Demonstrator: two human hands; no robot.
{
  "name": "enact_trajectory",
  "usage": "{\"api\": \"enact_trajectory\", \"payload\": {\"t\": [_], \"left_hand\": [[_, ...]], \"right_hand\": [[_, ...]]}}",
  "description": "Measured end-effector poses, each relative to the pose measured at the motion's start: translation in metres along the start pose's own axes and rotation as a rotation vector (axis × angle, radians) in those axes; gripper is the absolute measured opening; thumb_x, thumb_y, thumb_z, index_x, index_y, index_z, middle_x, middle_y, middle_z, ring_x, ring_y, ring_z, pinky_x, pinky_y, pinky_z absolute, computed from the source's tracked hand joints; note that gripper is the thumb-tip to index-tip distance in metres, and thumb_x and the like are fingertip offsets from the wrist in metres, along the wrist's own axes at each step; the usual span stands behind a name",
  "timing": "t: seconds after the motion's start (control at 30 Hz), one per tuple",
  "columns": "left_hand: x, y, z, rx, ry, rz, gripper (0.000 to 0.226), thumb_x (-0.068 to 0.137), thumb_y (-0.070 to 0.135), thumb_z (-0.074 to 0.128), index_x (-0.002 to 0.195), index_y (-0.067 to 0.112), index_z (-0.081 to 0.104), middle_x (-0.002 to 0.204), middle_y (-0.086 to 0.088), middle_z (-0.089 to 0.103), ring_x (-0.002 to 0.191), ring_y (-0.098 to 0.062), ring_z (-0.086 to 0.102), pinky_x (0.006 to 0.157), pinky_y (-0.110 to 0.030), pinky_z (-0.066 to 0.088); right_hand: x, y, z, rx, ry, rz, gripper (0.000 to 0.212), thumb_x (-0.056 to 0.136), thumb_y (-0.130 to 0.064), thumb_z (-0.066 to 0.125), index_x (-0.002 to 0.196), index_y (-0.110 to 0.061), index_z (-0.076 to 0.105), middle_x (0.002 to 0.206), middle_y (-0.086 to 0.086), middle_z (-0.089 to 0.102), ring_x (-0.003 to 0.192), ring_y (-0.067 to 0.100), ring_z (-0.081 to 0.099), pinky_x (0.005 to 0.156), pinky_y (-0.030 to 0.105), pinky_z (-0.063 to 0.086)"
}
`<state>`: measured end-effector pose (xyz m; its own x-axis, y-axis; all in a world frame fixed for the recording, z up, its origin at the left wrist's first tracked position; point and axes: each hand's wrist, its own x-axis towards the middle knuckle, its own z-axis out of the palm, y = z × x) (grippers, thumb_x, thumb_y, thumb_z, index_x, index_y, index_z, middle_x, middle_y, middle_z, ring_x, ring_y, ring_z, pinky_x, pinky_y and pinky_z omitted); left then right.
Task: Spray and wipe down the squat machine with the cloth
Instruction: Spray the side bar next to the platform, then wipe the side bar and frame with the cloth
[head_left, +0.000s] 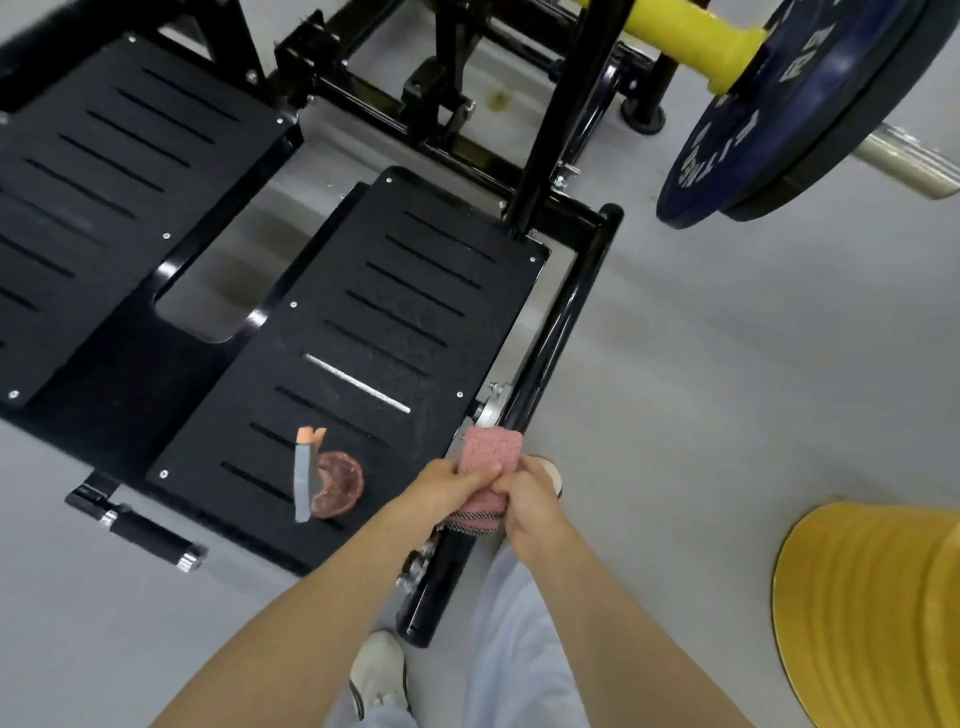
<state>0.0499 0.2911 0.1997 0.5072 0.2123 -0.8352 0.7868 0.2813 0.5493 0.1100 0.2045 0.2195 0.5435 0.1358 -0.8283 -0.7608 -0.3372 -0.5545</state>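
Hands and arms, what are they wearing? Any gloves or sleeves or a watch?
Nothing at all. The left hand and right hand have no gloves, and no rings show on the fingers. The left arm and right arm are bare all the way to the picture's bottom edge: no sleeves, no watch, no bands.

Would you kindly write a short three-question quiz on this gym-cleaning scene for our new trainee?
1. True or false: the spray bottle stands on the foot plate.
2. How many hands grip the pink cloth? A) one B) two C) none
3. Fill in: the front weight plate is ___ in colour.
Key: 1 true; 2 B, the left hand and right hand both grip it; 3 blue.
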Motion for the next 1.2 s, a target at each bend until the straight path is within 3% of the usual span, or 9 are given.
{"api": "enact_trajectory", "payload": {"t": [0.13, 0.37, 0.53, 0.6, 0.7, 0.8, 0.93, 1.03, 1.2], "left_hand": [[0.028, 0.022, 0.011, 0.029, -0.048, 0.04, 0.032, 0.088, 0.032, 0.068, 0.109, 0.009, 0.068, 0.09, -0.002, 0.072, 0.082, -0.013, 0.07, 0.076, -0.022, 0.056], [0.108, 0.088, 0.041, 0.038, 0.112, 0.098, 0.016, 0.086, 0.01, 0.068, 0.1, 0.002, 0.067, 0.091, -0.012, 0.07, 0.078, -0.02, 0.066, 0.074, -0.028, 0.054], [0.169, 0.153, 0.051, 0.132, 0.173, 0.127, 0.015, 0.087, 0.012, 0.067, 0.1, 0.006, 0.068, 0.095, -0.012, 0.071, 0.089, -0.026, 0.068, 0.083, -0.035, 0.054], [0.198, 0.187, 0.055, 0.182, 0.231, 0.157, 0.013, 0.087, 0.011, 0.066, 0.1, 0.008, 0.068, 0.095, -0.01, 0.07, 0.089, -0.024, 0.066, 0.08, -0.031, 0.052], [0.239, 0.234, 0.059, 0.22, 0.299, 0.176, 0.007, 0.088, 0.007, 0.063, 0.09, 0.014, 0.064, 0.095, -0.01, 0.068, 0.09, -0.026, 0.064, 0.081, -0.032, 0.051], [0.275, 0.276, 0.064, 0.287, 0.349, 0.187, 0.015, 0.089, 0.007, 0.06, 0.104, 0.005, 0.063, 0.102, -0.011, 0.066, 0.093, -0.025, 0.062, 0.08, -0.029, 0.049], [0.302, 0.318, 0.066, 0.515, 0.446, 0.34, 0.009, 0.094, 0.015, 0.054, 0.092, 0.006, 0.055, 0.089, -0.007, 0.062, 0.085, -0.027, 0.062, 0.073, -0.033, 0.048], [0.322, 0.34, 0.058, 0.748, 0.558, 0.526, 0.02, 0.097, 0.027, 0.052, 0.106, 0.011, 0.059, 0.094, -0.009, 0.062, 0.082, -0.031, 0.064, 0.073, -0.044, 0.053], [0.357, 0.373, 0.068, 0.973, 0.529, 0.525, 0.04, 0.097, 0.022, 0.051, 0.136, 0.024, 0.042, 0.118, -0.005, 0.052, 0.096, -0.025, 0.059, 0.074, -0.034, 0.046]], "right_hand": [[0.026, -0.019, -0.015, 0.06, -0.03, -0.001, 0.043, 0.081, 0.025, 0.033, 0.097, -0.009, 0.055, 0.091, 0.014, 0.066, 0.075, 0.023, 0.068, 0.053, 0.031, 0.054], [0.108, -0.08, -0.042, -0.051, -0.077, 0.058, 0.036, 0.081, 0.011, 0.048, 0.106, -0.008, 0.065, 0.096, 0.02, 0.07, 0.09, 0.037, 0.068, 0.082, 0.055, 0.055], [0.156, -0.167, -0.066, -0.219, -0.123, 0.006, 0.028, 0.085, 0.013, 0.045, 0.095, -0.005, 0.065, 0.077, 0.009, 0.061, 0.07, 0.019, 0.059, 0.069, 0.03, 0.056], [0.188, -0.201, -0.077, -0.307, -0.088, -0.046, 0.03, 0.088, 0.01, 0.044, 0.109, 0.001, 0.063, 0.086, 0.01, 0.06, 0.078, 0.018, 0.056, 0.082, 0.038, 0.052], [0.241, -0.241, -0.089, -0.328, -0.043, -0.041, 0.027, 0.088, 0.005, 0.047, 0.105, -0.011, 0.06, 0.091, 0.007, 0.06, 0.08, 0.019, 0.057, 0.074, 0.032, 0.048], [0.287, -0.274, -0.1, -0.377, -0.015, -0.06, 0.02, 0.087, -0.002, 0.056, 0.102, -0.016, 0.059, 0.107, 0.012, 0.063, 0.093, 0.026, 0.062, 0.078, 0.033, 0.048], [0.318, -0.291, -0.101, -0.403, 0.007, -0.014, 0.039, 0.089, -0.01, 0.057, 0.128, -0.012, 0.054, 0.123, 0.013, 0.059, 0.096, 0.023, 0.06, 0.072, 0.026, 0.047], [0.329, -0.298, -0.094, -0.506, -0.034, -0.015, 0.05, 0.094, -0.015, 0.055, 0.141, -0.013, 0.041, 0.137, 0.009, 0.048, 0.105, 0.018, 0.053, 0.089, 0.024, 0.042], [0.358, -0.308, -0.072, -0.534, -0.005, -0.04, 0.071, 0.094, -0.03, 0.058, 0.151, -0.008, 0.021, 0.153, 0.01, 0.032, 0.138, 0.026, 0.035, 0.111, 0.032, 0.029]]}}
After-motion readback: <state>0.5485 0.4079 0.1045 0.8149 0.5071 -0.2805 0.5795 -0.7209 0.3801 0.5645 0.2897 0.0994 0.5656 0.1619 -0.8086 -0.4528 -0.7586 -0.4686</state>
